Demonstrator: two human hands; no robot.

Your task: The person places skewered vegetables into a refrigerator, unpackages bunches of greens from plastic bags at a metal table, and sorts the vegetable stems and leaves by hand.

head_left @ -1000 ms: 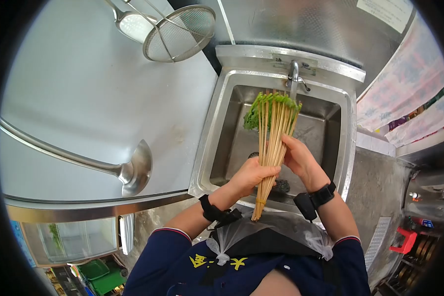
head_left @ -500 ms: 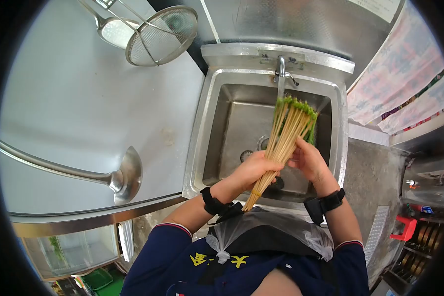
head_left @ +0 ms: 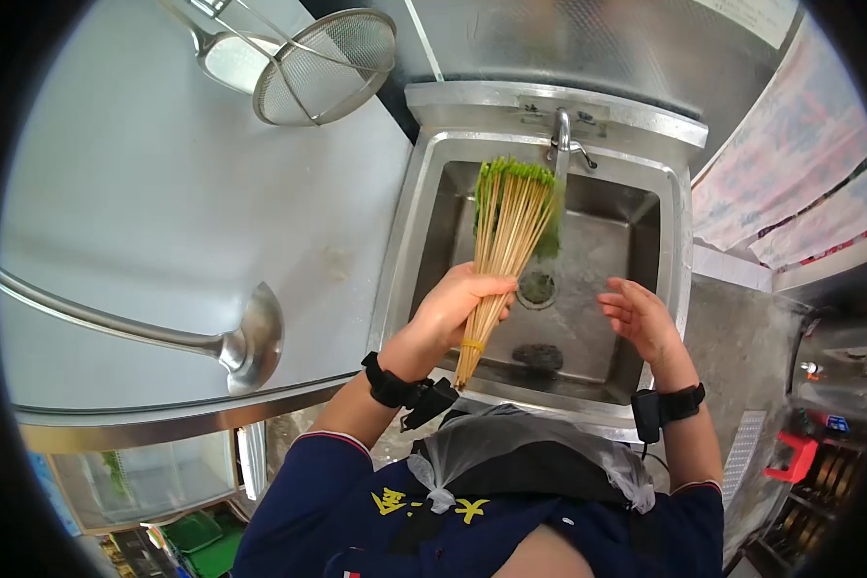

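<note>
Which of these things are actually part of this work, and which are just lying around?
Apparently in use:
bundle of green-topped sticks, held in the left hand
sink
tap

Apparently just lying about:
large ladle
mesh strainer

Sticks [head_left: 504, 231] in left hand [head_left: 467, 297]: pale tan, bright green ends [head_left: 516, 171] above that hand, yellow band [head_left: 472, 345] below it. Sink [head_left: 602, 332] under both hands: grey-brown, silver rim. Lump [head_left: 538, 357] between and below hands: blackish. Worktop [head_left: 193, 202] left of left hand: pale blue-grey, faint brown smudge [head_left: 335, 262]. Strainer [head_left: 289, 89] up-left of hands: silver, fine mesh pattern. Curtain [head_left: 790, 164] up-right of right hand [head_left: 643, 318]: pinkish white, blurry blue-grey blotches. Wrist straps [head_left: 387, 382] behind hands: black. Shirt [head_left: 299, 506] below hands: navy, yellow characters [head_left: 471, 509].
</note>
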